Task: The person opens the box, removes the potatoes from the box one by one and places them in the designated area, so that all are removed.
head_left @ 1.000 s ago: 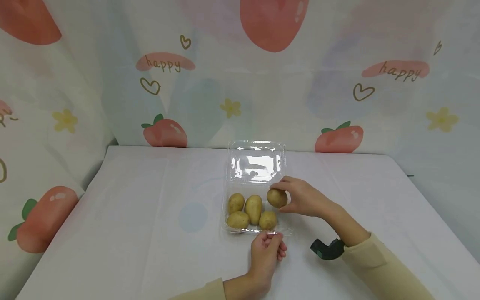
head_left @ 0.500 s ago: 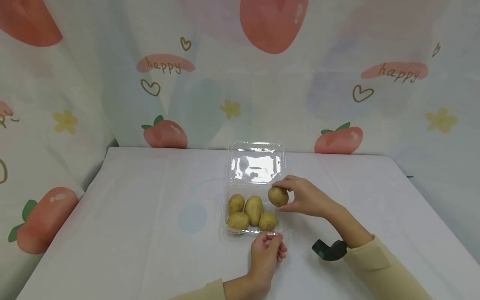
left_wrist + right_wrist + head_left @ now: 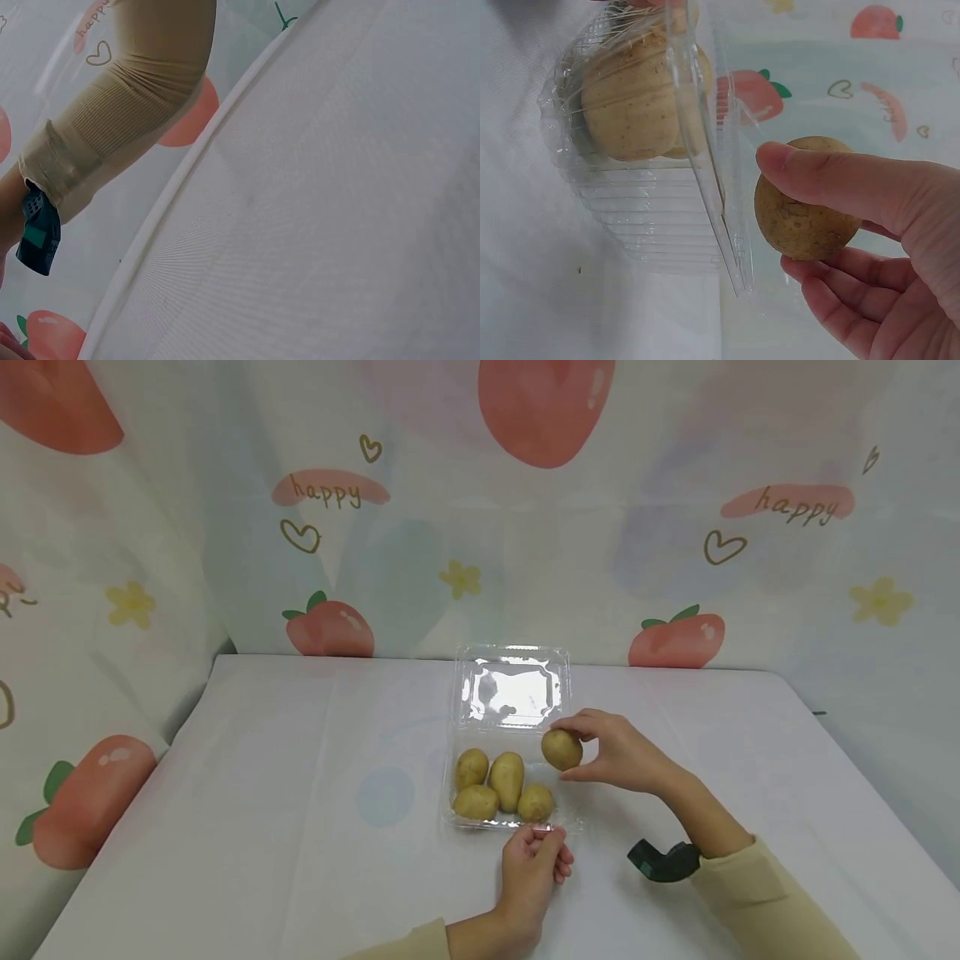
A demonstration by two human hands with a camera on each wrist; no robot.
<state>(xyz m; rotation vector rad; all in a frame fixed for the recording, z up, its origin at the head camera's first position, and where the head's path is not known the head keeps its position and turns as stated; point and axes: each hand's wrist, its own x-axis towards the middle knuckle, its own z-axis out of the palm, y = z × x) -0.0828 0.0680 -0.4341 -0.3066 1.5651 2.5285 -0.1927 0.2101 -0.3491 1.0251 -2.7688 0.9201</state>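
A small round potato [image 3: 562,749] is pinched between the thumb and fingers of my right hand [image 3: 626,752], above the right rear part of a clear plastic container [image 3: 573,827]. In the right wrist view the potato [image 3: 810,217] is lifted beyond the container's rim [image 3: 705,180]. Several other potatoes [image 3: 507,782] lie inside, to the left and front. My left hand [image 3: 528,877] grips the container's front rim with thumb and curled fingers. The hinged lid [image 3: 513,689] stands raised at the back.
A white cloth [image 3: 262,818] covers the table, whose far edge meets a printed curtain [image 3: 540,568]. A black strapped device [image 3: 663,862] sits on my right wrist, by the sleeve cuff.
My right hand has moved slightly up and to the right with the potato. The left hand, the container and the other potatoes have stayed put.
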